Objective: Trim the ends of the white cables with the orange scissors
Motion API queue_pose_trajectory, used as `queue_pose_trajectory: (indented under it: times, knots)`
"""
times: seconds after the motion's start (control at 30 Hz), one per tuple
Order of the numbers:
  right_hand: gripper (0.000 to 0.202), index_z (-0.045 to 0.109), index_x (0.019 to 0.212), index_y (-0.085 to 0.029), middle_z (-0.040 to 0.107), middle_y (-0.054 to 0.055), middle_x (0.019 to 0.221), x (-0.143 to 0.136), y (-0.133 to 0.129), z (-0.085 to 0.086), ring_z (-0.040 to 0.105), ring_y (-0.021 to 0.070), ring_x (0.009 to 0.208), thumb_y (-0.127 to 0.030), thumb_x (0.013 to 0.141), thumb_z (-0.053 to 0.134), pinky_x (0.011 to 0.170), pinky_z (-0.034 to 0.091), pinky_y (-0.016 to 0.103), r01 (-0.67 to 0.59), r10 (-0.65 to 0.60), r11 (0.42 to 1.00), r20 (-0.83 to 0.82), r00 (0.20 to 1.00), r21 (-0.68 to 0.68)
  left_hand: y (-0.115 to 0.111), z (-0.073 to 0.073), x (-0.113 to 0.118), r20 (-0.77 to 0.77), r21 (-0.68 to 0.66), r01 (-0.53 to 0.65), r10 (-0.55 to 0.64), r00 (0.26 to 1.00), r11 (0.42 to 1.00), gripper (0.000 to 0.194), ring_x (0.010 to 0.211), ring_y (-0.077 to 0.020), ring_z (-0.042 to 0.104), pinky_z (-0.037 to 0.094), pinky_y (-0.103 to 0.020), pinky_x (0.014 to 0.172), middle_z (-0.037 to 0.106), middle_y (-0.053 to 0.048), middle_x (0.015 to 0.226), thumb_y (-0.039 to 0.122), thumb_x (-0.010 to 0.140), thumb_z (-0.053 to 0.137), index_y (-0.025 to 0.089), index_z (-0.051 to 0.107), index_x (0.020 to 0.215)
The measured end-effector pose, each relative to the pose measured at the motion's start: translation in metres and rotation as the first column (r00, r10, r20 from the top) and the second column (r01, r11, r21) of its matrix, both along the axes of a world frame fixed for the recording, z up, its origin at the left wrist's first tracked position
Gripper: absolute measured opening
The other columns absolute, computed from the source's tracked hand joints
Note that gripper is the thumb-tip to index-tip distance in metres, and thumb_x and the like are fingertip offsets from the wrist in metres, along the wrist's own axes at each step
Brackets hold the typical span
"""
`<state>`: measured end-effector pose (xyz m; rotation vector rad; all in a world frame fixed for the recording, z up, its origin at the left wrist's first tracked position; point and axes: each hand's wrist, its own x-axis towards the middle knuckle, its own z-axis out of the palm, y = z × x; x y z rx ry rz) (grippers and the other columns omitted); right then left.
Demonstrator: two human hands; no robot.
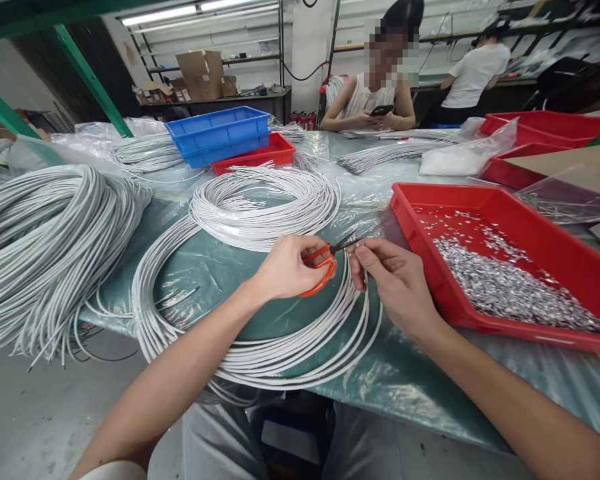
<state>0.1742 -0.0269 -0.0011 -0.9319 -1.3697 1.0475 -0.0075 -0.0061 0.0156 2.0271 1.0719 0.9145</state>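
My left hand (293, 267) is closed round the orange handles of a pair of scissors (321, 285). Their dark blades point right, to the fingertips of my right hand (397, 277). That hand pinches the end of a white cable, right at the blade tips; the exact end is too small to make out. Below my hands, a loose coil of white cables (300, 357) curves round on the green table, its ends rising toward my right hand. A second, tighter coil of white cable (265, 207) lies just behind.
At right stands a red tray (510, 327) with many small silvery pieces. A big bundle of grey-white cables (55, 240) hangs over the table's left edge. Blue bins (220, 137) sit on a red bin behind. Across the table, a person (375, 100) holds a phone; another person (477, 70) stands farther back.
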Motion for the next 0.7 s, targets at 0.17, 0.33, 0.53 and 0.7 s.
queue_pose_trajectory:
  times: [0.17,0.33,0.53,0.7]
  knots:
    - [0.02,0.065,0.083,-0.021,0.053,-0.003,0.061,0.0003,0.0002,0.0006,0.045,0.0089,0.044,-0.04,0.086,0.068,0.044,0.035,0.026,0.005,-0.005,1.0,0.011,1.0,0.011,0.0005,0.0007,-0.0014,-0.064,0.025,0.024,-0.022,0.998,0.999,0.013,0.059,-0.0087,0.043,0.032,-0.023,0.056,0.055,0.001,0.063,0.021,0.075,0.055,0.013,0.062,0.068]
    - [0.021,0.064,0.075,-0.02,0.053,-0.002,0.061,0.0023,0.0004,0.0016,0.044,0.0089,0.044,-0.038,0.086,0.068,0.044,0.035,0.026,0.001,-0.002,1.0,0.039,0.999,0.009,0.0015,-0.0005,-0.0029,-0.074,-0.007,0.031,-0.032,0.997,0.999,0.014,0.059,-0.0088,0.045,0.03,-0.023,0.054,0.057,0.0,0.062,0.02,0.075,0.054,0.012,0.065,0.069]
    - [0.025,0.063,0.07,-0.02,0.054,-0.002,0.06,0.0048,0.0004,0.0056,0.044,0.0096,0.044,-0.039,0.084,0.07,0.043,0.035,0.027,0.016,-0.017,1.0,0.084,0.996,0.02,0.0021,-0.0006,-0.0042,-0.067,-0.035,0.038,-0.041,0.997,0.999,0.015,0.057,-0.0083,0.044,0.029,-0.022,0.052,0.056,0.0,0.062,0.022,0.075,0.056,0.012,0.066,0.07]
    - [0.024,0.065,0.069,-0.02,0.053,-0.002,0.058,0.0075,0.0023,0.0064,0.043,0.0096,0.043,-0.038,0.083,0.071,0.043,0.034,0.027,0.022,-0.025,0.999,0.115,0.993,0.026,0.0029,-0.0012,-0.0045,-0.049,-0.062,0.058,-0.061,0.997,0.996,0.017,0.055,-0.0078,0.04,0.027,-0.022,0.051,0.053,0.0,0.06,0.024,0.076,0.057,0.012,0.066,0.07]
